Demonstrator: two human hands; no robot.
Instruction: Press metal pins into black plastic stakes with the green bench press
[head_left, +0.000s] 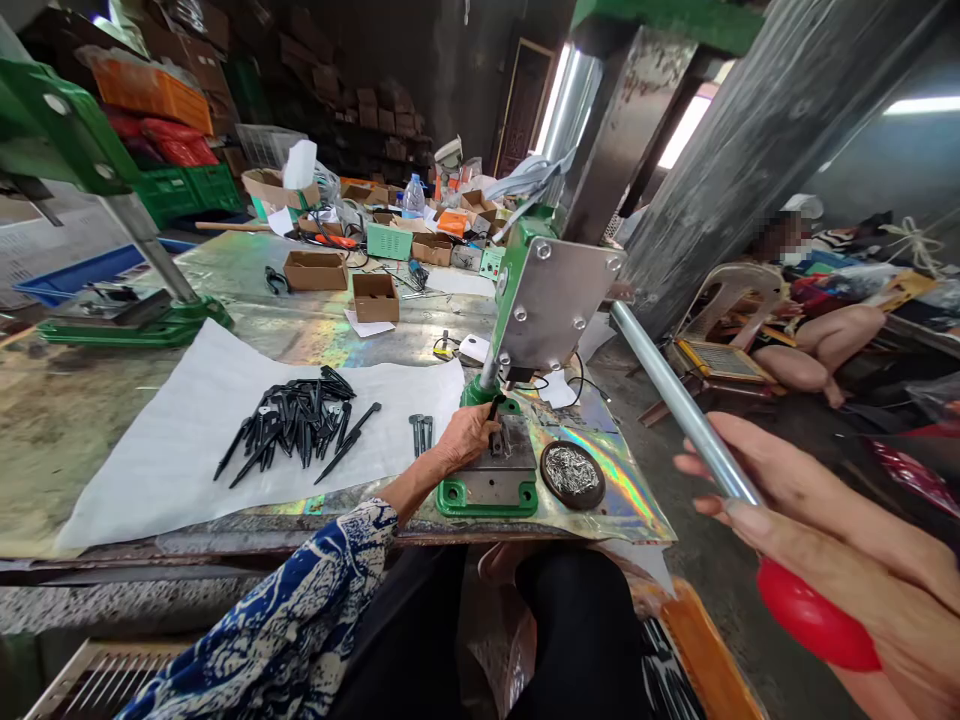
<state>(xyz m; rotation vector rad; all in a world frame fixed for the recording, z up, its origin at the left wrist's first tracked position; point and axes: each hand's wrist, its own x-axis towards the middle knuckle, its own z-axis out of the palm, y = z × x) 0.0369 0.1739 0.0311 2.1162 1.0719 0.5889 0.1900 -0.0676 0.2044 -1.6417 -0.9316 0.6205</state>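
My left hand (pixel 469 437) is at the base of a green hand press (pixel 487 495), its fingers closed on a black plastic piece (pixel 496 405) under the ram. Most of that piece is hidden by the fingers and the fixture. At the right, my right hand (pixel 832 510) grips the steel press lever (pixel 679 395) near its red knob (pixel 817 612). A pile of long black pointed plastic pieces (pixel 300 420) lies on a white sheet (pixel 165 470) to the left. Several more black pieces (pixel 421 435) lie side by side near my left wrist.
Right of the press base sits a round dish (pixel 574 474) of small metal pins. A second green press (pixel 127 325) stands at the left. Small cardboard boxes (pixel 375 298) and a water bottle (pixel 413 196) are farther back. Another person (pixel 810 340) sits at the far right.
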